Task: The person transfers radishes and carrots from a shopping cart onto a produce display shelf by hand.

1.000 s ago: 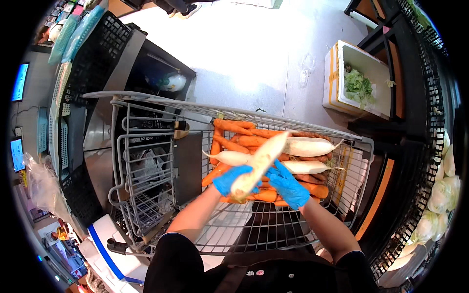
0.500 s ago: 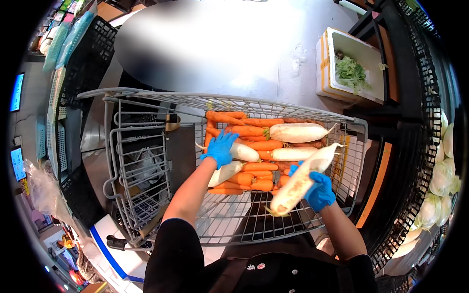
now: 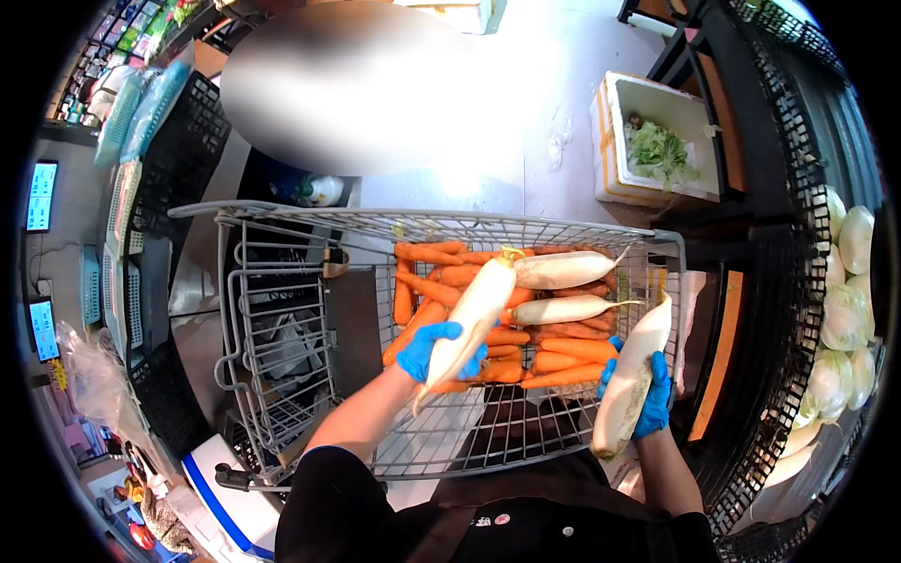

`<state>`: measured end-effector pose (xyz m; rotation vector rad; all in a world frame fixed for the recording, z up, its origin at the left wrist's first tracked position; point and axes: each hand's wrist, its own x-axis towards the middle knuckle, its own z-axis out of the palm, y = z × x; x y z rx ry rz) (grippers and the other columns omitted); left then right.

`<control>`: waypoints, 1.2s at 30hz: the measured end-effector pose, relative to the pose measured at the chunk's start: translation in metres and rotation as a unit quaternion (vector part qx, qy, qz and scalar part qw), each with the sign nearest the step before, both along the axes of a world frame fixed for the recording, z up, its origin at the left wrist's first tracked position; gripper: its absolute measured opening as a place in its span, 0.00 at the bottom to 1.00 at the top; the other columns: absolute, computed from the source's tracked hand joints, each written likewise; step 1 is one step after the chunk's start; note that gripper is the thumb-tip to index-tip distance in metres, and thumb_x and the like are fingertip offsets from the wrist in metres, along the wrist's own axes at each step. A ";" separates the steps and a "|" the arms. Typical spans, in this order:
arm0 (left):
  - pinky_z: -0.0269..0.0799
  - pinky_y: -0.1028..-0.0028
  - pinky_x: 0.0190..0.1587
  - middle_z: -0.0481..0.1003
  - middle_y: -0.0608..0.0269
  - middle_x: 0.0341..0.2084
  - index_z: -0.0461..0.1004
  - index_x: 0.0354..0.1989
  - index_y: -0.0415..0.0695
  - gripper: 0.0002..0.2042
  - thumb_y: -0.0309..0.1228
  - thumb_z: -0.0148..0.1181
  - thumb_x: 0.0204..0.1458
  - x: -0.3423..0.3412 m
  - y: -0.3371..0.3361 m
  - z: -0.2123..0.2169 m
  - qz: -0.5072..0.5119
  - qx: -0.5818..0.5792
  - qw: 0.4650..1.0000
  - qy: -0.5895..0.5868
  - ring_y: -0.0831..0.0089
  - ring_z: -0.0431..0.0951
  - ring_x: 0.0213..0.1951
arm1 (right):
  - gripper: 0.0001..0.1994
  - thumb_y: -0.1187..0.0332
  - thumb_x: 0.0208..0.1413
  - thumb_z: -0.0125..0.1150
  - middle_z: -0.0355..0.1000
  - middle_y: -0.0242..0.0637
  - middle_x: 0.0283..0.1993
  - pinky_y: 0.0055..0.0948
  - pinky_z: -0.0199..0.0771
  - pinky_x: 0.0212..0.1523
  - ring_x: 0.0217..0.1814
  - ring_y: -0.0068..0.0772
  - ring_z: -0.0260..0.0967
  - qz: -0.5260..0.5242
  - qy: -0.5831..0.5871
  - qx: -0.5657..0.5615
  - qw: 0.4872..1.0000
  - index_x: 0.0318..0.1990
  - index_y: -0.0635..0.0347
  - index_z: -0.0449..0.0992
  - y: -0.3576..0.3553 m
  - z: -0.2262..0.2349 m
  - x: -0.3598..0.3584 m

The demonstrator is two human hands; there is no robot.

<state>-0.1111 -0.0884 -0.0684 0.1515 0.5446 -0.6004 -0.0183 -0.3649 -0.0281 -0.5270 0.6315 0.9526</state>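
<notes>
The left hand (image 3: 434, 349), in a blue rubber glove, is closing around the lower part of a long white radish (image 3: 469, 317), fingers wrapping its near side while the palm is hidden behind the root. That radish is tilting up and to the right over the grey wire shopping cart (image 3: 282, 310), its pale green top reaching toward the far pile and its thin tail pointing down past the glove. The right hand (image 3: 646, 389), gloved in the same blue, is gripping a second long white radish (image 3: 633, 375) around its middle; this 1 is standing nearly upright at the cart's right edge, its lower end crossing the near rim, and only the fingertips and the back of the glove are showing around it.

Beneath the left hand, a heap of orange carrots (image 3: 544, 352) is filling the far half of the cart basket, with 2 more white radishes (image 3: 563, 270) lying across them, roughly level, their tails pointing right. How deep the carrots go is hard to make out. The cart's folding seat section to the left is holding something pale that cannot be told apart through the wires.

Beyond the cart, a white foam box (image 3: 610, 122) with green leaves inside is sitting on the floor. At the right rim, pale round cabbages (image 3: 845, 319) are stacked on a dark shelf, cut off by the picture's edge. A blurred patch is covering the upper middle.
</notes>
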 end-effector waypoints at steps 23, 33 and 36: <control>0.43 0.46 0.43 0.47 0.50 0.47 0.47 0.47 0.38 0.35 0.47 0.47 0.30 0.047 -0.124 0.074 -0.118 0.185 0.941 -0.257 0.52 0.45 0.49 | 0.20 0.62 0.32 0.58 0.60 0.37 0.25 0.25 0.64 0.26 0.26 0.29 0.61 -0.130 -0.166 -0.132 0.968 0.34 0.61 0.61 -0.036 0.041 -0.019; 0.49 0.70 0.48 0.54 0.56 0.43 0.46 0.47 0.42 0.34 0.39 0.50 0.27 0.061 -0.197 0.089 -0.095 0.084 0.964 -0.235 0.64 0.54 0.46 | 0.28 0.55 0.30 0.58 0.58 0.46 0.36 0.27 0.59 0.34 0.36 0.36 0.57 -0.178 -0.366 -0.411 0.816 0.36 0.66 0.57 -0.052 0.079 -0.033; 0.53 0.71 0.45 0.55 0.54 0.42 0.48 0.46 0.40 0.32 0.40 0.51 0.30 0.062 -0.217 0.076 -0.060 -0.019 0.952 -0.298 0.65 0.56 0.43 | 0.30 0.54 0.32 0.55 0.56 0.47 0.37 0.31 0.56 0.37 0.38 0.40 0.55 -0.075 -0.432 -0.535 0.722 0.40 0.66 0.54 -0.070 0.089 -0.040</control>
